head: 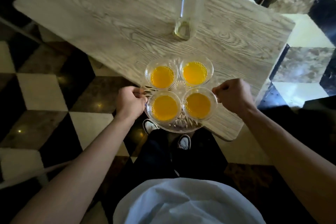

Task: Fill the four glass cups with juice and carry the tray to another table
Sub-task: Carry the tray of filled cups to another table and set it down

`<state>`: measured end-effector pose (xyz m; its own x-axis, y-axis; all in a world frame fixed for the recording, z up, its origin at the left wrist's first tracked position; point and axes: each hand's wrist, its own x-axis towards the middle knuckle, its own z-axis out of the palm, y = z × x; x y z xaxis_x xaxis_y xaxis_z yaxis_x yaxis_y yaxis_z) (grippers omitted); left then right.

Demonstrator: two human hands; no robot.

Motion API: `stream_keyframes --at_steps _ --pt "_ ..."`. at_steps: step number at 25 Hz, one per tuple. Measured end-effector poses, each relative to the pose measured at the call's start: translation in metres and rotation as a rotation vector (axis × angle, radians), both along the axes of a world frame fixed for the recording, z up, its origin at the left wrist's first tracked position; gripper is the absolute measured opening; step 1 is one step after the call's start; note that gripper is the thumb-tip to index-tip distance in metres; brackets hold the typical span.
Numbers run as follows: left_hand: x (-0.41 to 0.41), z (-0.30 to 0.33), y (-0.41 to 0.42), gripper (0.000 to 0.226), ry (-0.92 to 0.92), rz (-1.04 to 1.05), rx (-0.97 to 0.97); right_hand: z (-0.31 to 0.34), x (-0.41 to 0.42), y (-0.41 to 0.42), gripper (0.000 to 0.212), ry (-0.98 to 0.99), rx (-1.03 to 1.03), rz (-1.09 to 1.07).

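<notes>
**Mia:** Where is the tray [179,127] now?

**Ben:** It sits at the near corner of the bench [91,14], partly past the edge, over the floor. It lies right between the two hands, straight in front of the person.

**Mia:** Are the four cups [165,107] full?

**Ben:** Yes, all four hold orange juice. The bottle [187,5] farther back looks almost empty.

**Mia:** What is each grip doing?

**Ben:** The left hand [130,102] is clenched on the tray's left rim. The right hand [233,96] is clenched on the right rim. Both are equally near.

**Mia:** So what matters next?

**Ben:** I think both sides must rise together and stay level, or juice will spill.
</notes>
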<state>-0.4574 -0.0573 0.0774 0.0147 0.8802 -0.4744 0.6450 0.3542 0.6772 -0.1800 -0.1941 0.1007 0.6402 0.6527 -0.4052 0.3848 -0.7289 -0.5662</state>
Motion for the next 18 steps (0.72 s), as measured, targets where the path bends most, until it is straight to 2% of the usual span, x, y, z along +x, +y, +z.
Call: stream_keyframes --at_steps 9,18 --pt "-0.093 0.019 0.014 0.033 -0.069 0.256 0.019 0.011 -0.072 0.090 0.016 0.015 0.007 0.251" --pt "-0.200 0.023 0.066 0.034 -0.077 0.470 0.008 0.018 -0.172 0.201 0.016 -0.012 -0.007 0.423"
